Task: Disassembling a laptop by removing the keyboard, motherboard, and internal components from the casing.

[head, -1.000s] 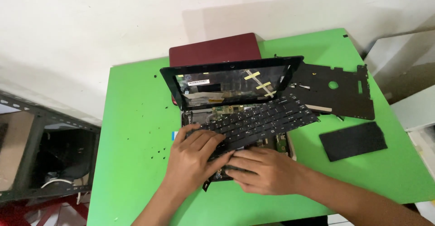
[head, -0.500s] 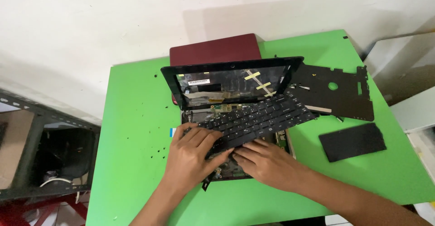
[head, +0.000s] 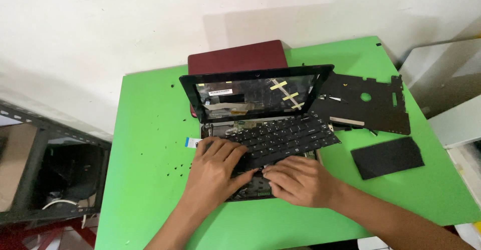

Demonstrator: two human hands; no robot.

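Observation:
A partly dismantled small laptop stands open on a green table; its screen bezel frames exposed parts and yellow tape strips. A loose black keyboard lies tilted across the laptop base. My left hand rests flat on the keyboard's near left corner, fingers spread. Close beside it, my right hand lies over the keyboard's front edge and the open base, fingertips pointing left toward the left hand. Whether either hand grips the keyboard is hidden.
A dark red cover lies behind the laptop. Right of it sit a black perforated panel and a black rectangular pad. Small screws dot the table left of the laptop. A metal rack stands at the left, white boxes at the right.
My right hand has slid up and left onto the keyboard's front edge. The keyboard has settled slightly lower over the base. The left hand has barely shifted.

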